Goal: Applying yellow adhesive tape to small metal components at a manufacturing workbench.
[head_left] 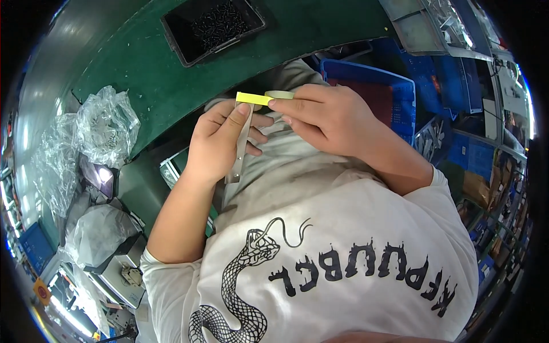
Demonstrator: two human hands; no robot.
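My left hand (pixel 213 140) is closed round a narrow, flat strip (pixel 238 163) with small holes near its lower end, the thumb pressed on its upper part. Across the strip's top end lies a length of bright yellow tape (pixel 251 98). The tape runs right to a pale-rimmed roll of tape (pixel 279 94), which my right hand (pixel 331 117) grips. My right fingertips pinch the tape where it leaves the roll. Both hands are in front of my body, close together, and the roll is partly hidden by my right fingers.
A black bin (pixel 214 28) of small black parts stands on the green table (pixel 143 68). Clear plastic bags (pixel 107 126) lie at the left, above a phone-like device (pixel 98 176). A blue crate (pixel 372 74) sits beyond my right arm. A boxy machine (pixel 123 271) is at lower left.
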